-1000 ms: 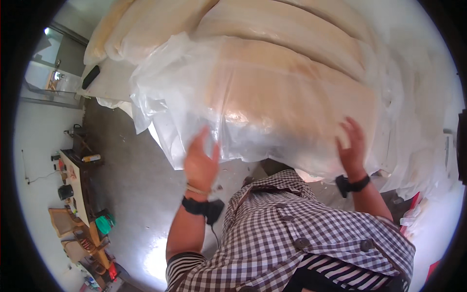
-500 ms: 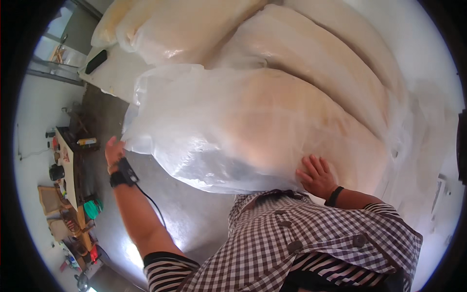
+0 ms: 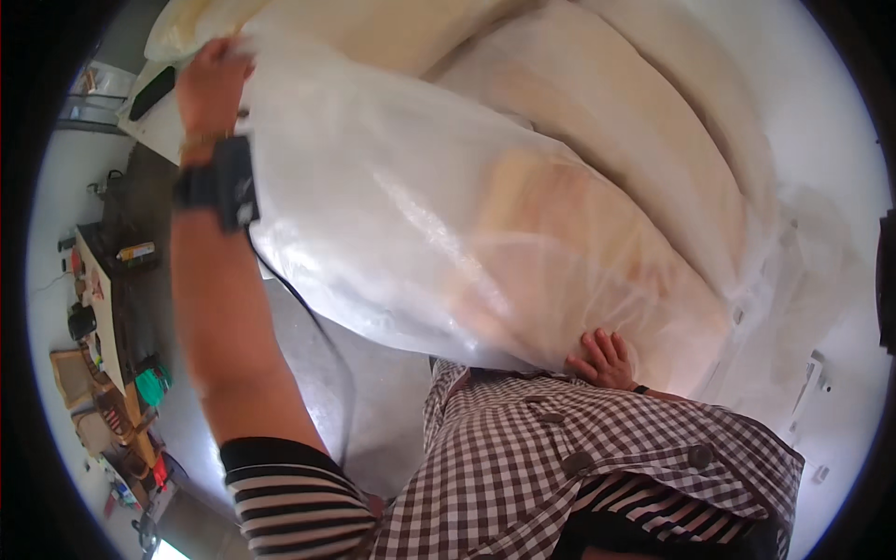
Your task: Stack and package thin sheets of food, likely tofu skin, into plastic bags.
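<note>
A big translucent plastic bag (image 3: 373, 215) lies across the table in front of me, with pale tan contents showing through its right half. My left hand (image 3: 213, 79) is raised at the far left, closed on the bag's loose end and pulling the plastic up. On the near right part of the bag rests my right hand (image 3: 605, 359), palm down with its fingers spread. What exactly fills the bag is blurred by the plastic.
Behind lie more large filled bags (image 3: 616, 103). A dark oblong object (image 3: 152, 92) sits on the table's far left corner. To the left, over the floor, stand a side table (image 3: 101, 308), a green item (image 3: 152, 385) and a wooden chair (image 3: 140, 425).
My left hand has swung up and away from me, lifting the bag's loose end with it. My right hand stays on the bag, slightly nearer to me.
</note>
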### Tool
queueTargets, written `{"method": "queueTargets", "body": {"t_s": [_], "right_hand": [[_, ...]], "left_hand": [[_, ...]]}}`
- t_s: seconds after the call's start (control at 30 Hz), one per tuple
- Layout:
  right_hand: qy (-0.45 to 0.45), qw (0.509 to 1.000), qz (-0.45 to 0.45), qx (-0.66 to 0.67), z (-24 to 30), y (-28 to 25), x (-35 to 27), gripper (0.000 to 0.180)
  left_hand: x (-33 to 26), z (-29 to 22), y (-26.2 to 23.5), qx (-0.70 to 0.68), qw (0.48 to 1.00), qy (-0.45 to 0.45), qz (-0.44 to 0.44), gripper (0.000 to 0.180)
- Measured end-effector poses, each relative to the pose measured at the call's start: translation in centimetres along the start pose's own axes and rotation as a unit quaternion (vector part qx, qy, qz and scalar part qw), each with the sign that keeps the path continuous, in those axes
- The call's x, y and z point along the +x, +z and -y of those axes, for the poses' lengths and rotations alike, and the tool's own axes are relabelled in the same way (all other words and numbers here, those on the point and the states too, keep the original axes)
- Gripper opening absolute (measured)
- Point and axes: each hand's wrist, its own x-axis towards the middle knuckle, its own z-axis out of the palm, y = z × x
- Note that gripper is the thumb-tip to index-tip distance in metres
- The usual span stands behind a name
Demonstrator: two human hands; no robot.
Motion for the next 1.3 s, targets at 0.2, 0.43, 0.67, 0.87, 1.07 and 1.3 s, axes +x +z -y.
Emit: {"method": "queueTargets", "body": {"t_s": [0.2, 0.43, 0.67, 0.87, 1.07, 1.3], "right_hand": [[0.065, 0.944, 0.149, 0.286, -4.0, -9.3, 6.9, 0.032], [0.123, 0.913, -0.064, 0.383, -15.2, -6.0, 32.3, 0.034], [0.347, 0.671, 0.281, 0.592, -20.5, 2.2, 42.5, 0.051], [0.288, 0.639, 0.320, 0.637, -23.0, 2.5, 40.8, 0.041], [0.226, 0.572, 0.442, 0.653, -23.3, 3.3, 42.4, 0.040], [0.205, 0.584, 0.462, 0.635, -23.7, 4.6, 43.2, 0.039]], "left_hand": [[-8.4, -6.5, -3.4, -0.159, 0.972, 0.123, -0.120, 0.044], [-26.5, 3.7, 9.1, 0.105, 0.987, 0.062, -0.107, 0.035], [-27.6, 6.5, 10.5, 0.036, 0.997, -0.026, -0.065, 0.046], [-39.0, 3.6, 15.2, -0.384, 0.833, -0.399, -0.006, 0.078], [-35.2, 3.4, 16.5, -0.172, 0.931, -0.317, -0.053, 0.062], [-30.9, 2.6, 11.6, 0.039, 0.981, -0.014, -0.192, 0.070]]}}
